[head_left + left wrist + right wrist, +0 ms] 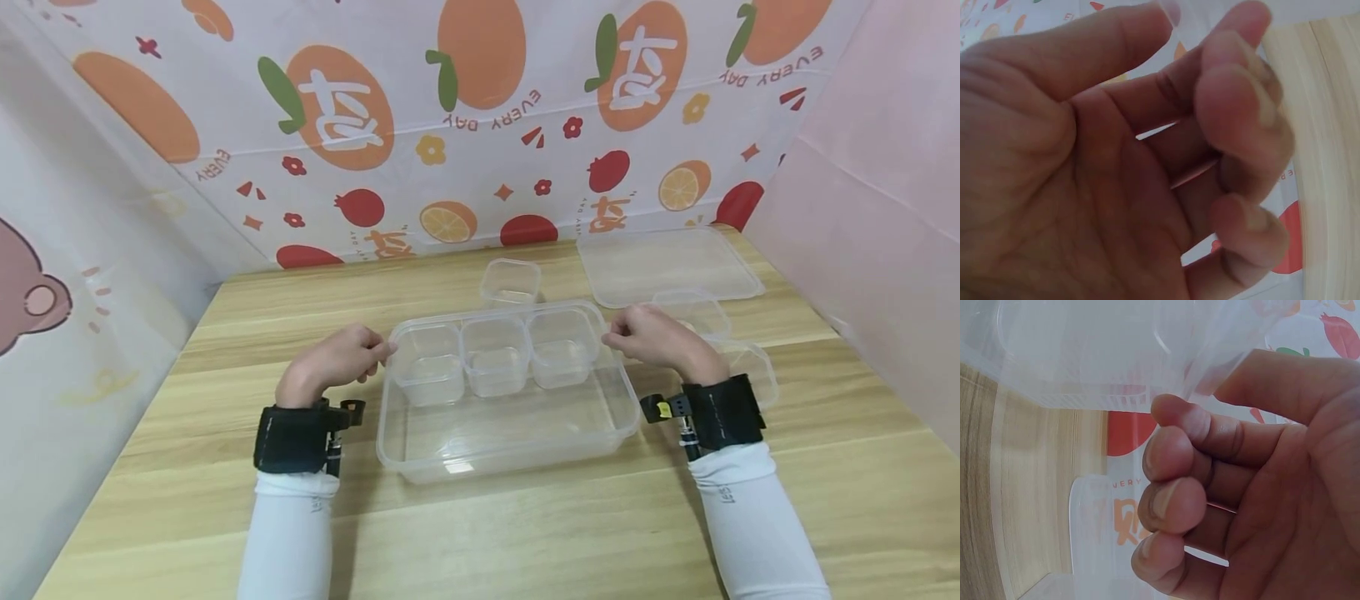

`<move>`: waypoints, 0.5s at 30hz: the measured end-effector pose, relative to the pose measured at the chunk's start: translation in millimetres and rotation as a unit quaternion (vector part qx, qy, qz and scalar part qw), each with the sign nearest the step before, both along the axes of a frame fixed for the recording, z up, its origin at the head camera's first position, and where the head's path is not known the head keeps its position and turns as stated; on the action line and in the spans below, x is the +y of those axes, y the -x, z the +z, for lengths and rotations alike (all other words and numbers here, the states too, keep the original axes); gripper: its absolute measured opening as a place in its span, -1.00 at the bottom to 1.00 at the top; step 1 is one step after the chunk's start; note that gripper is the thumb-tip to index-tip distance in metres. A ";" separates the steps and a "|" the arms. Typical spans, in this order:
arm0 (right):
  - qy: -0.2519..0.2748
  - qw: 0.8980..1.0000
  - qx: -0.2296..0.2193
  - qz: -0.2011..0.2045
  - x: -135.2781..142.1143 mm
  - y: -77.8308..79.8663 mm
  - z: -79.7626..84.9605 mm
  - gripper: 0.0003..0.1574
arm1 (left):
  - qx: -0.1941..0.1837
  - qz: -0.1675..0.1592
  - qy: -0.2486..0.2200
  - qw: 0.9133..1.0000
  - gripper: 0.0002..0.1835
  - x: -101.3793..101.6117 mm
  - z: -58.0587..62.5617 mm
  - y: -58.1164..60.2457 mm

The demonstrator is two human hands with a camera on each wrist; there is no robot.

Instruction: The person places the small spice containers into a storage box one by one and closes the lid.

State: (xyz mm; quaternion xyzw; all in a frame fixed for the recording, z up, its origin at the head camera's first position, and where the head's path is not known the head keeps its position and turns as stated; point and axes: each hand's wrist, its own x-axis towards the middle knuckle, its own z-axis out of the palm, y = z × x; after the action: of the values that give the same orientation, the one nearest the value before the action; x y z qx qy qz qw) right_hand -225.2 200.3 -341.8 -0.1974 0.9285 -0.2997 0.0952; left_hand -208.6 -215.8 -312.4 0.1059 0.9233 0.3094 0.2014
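Observation:
A large clear plastic container [517,458] is in the middle of the head view. Along its far side, three small clear boxes stand in a row: a left box [431,393], a middle box [497,381] and a right box [564,372]. My left hand [341,357] pinches the large container's left rim near the far corner, its other fingers loosely bent. At the opposite end, my right hand [656,337] pinches the right rim between thumb and index finger. The right wrist view shows the container's wall [1085,356] above the curled fingertips [1172,503].
Another small clear box [512,279] stands just behind the large container. A large flat lid [667,262] lies at the back right. Two smaller clear lids, a far lid [693,310] and a near lid [757,371], lie beside my right hand on the wooden table [525,542].

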 end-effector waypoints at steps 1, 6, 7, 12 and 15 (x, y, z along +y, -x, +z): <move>0.000 1.000 0.001 0.003 -0.5 0.6 1.0 -0.66 | -0.003 -0.003 -0.002 1.000 -0.69 -0.3 0.1 -0.4; 0.004 1.000 -0.007 0.005 -2.3 0.8 3.2 -0.66 | -0.018 -0.006 0.001 1.000 -0.67 0.7 0.0 -3.0; 0.006 1.000 -0.009 0.004 -2.3 0.5 3.0 -0.66 | -0.019 -0.005 0.001 1.000 -0.67 1.1 0.0 -3.5; 0.014 1.000 -0.021 -0.004 -2.1 -2.6 1.7 -0.67 | -0.017 -0.007 0.004 1.000 -0.66 2.3 0.3 -4.6; 0.013 1.000 -0.021 -0.001 -2.2 -3.3 2.3 -0.67 | -0.012 -0.009 0.011 1.000 -0.66 1.8 0.1 -3.5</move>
State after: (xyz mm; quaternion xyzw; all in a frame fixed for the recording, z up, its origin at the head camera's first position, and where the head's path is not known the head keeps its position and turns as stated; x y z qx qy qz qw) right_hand -221.9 198.1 -339.5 -0.1916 0.9224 -0.3161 0.1118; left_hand -205.1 -214.0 -312.2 0.1084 0.9232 0.2985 0.2165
